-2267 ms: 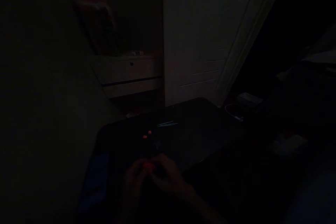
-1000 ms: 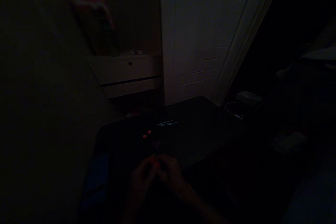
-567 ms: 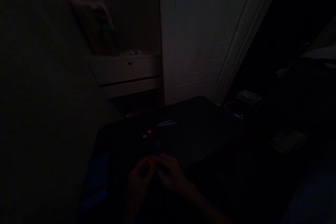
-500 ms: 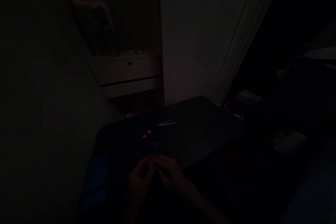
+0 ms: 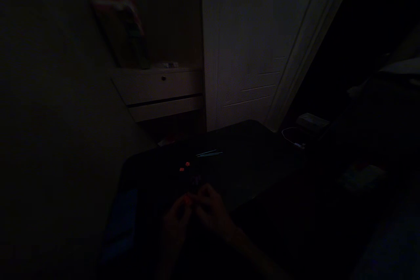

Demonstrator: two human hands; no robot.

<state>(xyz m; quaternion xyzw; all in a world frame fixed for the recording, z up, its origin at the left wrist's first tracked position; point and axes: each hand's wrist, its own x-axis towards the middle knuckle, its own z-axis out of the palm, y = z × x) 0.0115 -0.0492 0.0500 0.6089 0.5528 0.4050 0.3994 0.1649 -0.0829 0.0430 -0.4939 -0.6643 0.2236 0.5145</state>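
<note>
The view is very dark. Near the table's front, my left hand [image 5: 175, 218] pinches a small red-orange piece [image 5: 187, 200] whose kind I cannot make out. My right hand [image 5: 211, 210] is closed at the piece's right side, its fingertips touching or almost touching it; the dark hides the exact contact. Beyond my hands lie two small orange pieces [image 5: 184, 166], close together. A dim purplish-grey thing [image 5: 196, 179] sits just past my right fingers. Several thin pale-blue sticks [image 5: 209, 154] lie in a loose bunch farther back.
The dark table [image 5: 256, 153] has rounded corners. A flat bluish panel [image 5: 121, 218] lies at its left edge. Behind stand a drawer unit [image 5: 164, 89] and a pale door [image 5: 243, 43]. To the right are a white cable [image 5: 288, 133] and a pale box [image 5: 311, 121].
Both hands stay together around the red-orange piece, which shifts slightly and turns between the fingers. My right index finger has lifted and bent more. The things on the table have not moved.
</note>
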